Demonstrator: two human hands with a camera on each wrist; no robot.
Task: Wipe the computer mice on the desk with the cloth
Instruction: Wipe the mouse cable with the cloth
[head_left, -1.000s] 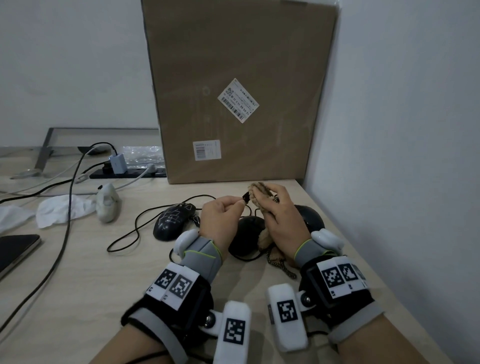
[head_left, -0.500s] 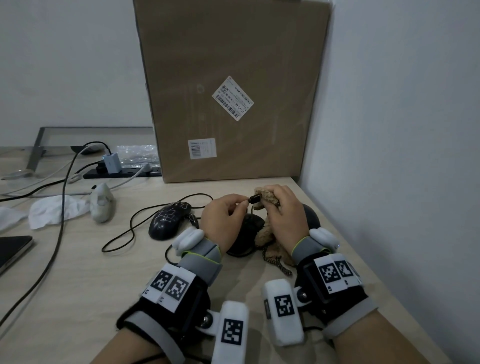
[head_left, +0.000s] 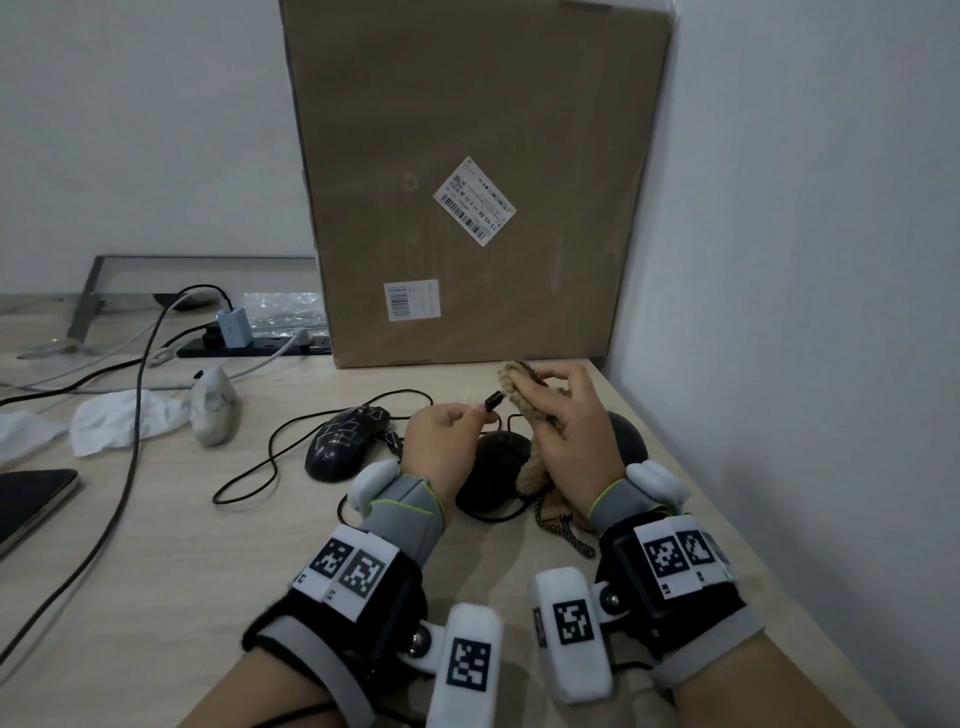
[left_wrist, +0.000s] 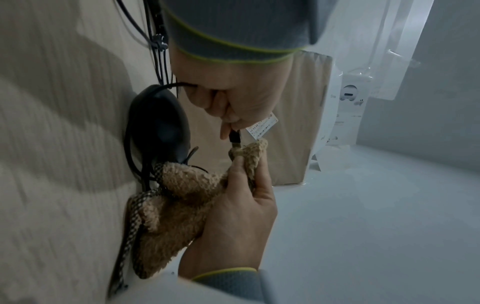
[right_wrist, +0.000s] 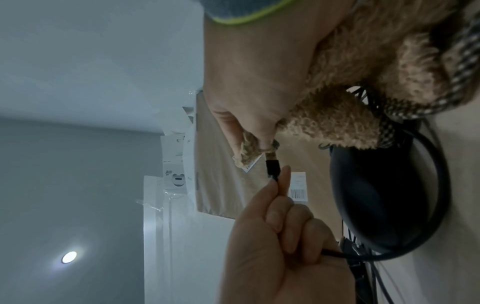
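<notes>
My left hand (head_left: 470, 415) pinches the black USB plug (head_left: 493, 401) of a mouse cable between thumb and forefinger. My right hand (head_left: 563, 415) holds a fuzzy brown cloth (head_left: 514, 384) and pinches a fold of it around the plug's metal tip (right_wrist: 271, 156). The cloth (left_wrist: 187, 195) hangs down to the desk beside a plain black mouse (head_left: 493, 465) under the hands. A second black mouse (head_left: 628, 441) is half hidden behind my right wrist. A patterned black mouse (head_left: 347, 441) and a grey-white mouse (head_left: 213, 410) lie farther left.
A tall cardboard box (head_left: 467, 182) stands at the back against the wall, which runs close along the desk's right side. Mouse cables (head_left: 270, 457) loop over the desk (head_left: 156, 571). A white tissue (head_left: 119, 421), a power strip (head_left: 249, 347) and a dark flat device (head_left: 31, 499) lie to the left.
Both hands keep their holds on the plug and the cloth. The cloth-wrapped fingers have shifted slightly against the plug tip, and the view has swayed a little.
</notes>
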